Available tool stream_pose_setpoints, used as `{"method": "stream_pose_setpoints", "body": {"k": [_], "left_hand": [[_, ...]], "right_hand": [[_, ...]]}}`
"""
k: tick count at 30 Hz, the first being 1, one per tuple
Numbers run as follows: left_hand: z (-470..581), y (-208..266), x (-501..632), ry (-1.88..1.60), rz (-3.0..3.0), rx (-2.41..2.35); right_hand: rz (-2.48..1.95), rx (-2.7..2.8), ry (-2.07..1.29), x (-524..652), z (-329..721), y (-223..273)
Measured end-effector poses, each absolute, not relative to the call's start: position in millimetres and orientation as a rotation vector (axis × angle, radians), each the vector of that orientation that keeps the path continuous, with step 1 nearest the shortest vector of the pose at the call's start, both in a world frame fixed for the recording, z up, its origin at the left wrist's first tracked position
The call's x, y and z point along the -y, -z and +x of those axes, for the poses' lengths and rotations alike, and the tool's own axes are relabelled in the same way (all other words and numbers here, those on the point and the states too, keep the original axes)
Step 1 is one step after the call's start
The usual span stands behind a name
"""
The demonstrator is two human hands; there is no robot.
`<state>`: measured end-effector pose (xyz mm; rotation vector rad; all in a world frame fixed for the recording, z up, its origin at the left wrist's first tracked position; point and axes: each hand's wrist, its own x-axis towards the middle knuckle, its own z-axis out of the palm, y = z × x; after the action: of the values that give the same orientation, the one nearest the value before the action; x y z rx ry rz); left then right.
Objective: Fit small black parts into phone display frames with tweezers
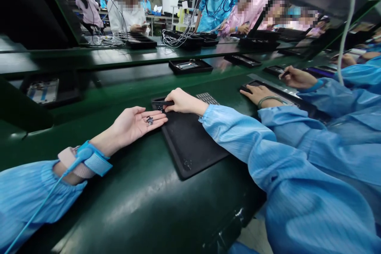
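My left hand (135, 124) lies palm up on the green belt, fingers spread, with several tiny dark parts (149, 120) resting on the fingers. A blue wrist strap (94, 160) with a cord circles that wrist. My right hand (181, 102) rests at the far left corner of a black tray (190, 147) and pinches a thin dark tool (162, 103) whose tip points toward the left hand. A small grey gridded piece (207, 97) lies on the tray just beyond the right wrist.
A co-worker's two hands (278, 87) work on another black tray at the right. More black trays (190, 66) ride the green conveyor (125, 202) further back, one at the left (44, 91). Other people in smocks sit across the line behind cables.
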<state>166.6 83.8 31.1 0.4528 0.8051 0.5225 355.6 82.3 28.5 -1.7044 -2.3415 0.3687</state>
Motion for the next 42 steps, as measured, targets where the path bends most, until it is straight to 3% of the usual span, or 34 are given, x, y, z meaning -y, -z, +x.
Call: {"method": "stream_pose_setpoints", "body": {"k": [11, 28, 42], "left_hand": [[166.7, -30.1, -83.4, -0.489, 0.474, -0.795], [165.1, -26.8, -87.2, -0.475, 0.463, -0.82], [164.1, -27.0, -87.6, -0.488, 0.452, -0.812]], "right_hand": [[-1.722, 2.43, -0.234, -82.1, 357.6, -28.6], [-1.722, 2.265, -0.501, -81.1, 359.0, -31.6], [-1.612, 2.403, -0.415, -90.0, 361.5, -20.5]]}}
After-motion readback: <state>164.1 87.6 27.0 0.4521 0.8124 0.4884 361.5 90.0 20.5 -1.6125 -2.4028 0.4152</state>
